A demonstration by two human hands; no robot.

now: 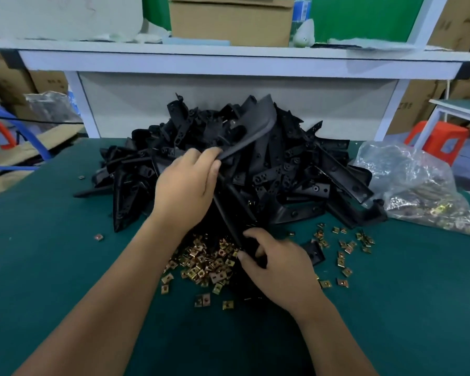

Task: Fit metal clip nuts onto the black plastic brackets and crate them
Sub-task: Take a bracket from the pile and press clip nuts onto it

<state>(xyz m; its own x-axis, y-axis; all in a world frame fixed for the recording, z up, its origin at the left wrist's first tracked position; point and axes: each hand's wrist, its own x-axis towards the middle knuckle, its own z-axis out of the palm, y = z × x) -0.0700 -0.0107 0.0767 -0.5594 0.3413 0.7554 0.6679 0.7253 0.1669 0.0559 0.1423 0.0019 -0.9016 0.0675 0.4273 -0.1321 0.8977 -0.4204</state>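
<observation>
A green-covered table (52,267) carries everything. A big heap of black plastic brackets (269,164) sits at the middle of its far edge, against the white frame there. Nearer the front edge, a dense scatter of brass-coloured clip nuts (204,263) lies just in front of the heap, with looser ones (345,248) strewn towards the right edge. One small black bracket (314,252) lies flat between those two patches. A clear plastic bag (418,191) holding more nuts rests at the far right corner. Two stray nuts (98,237) lie apart towards the left edge.
</observation>
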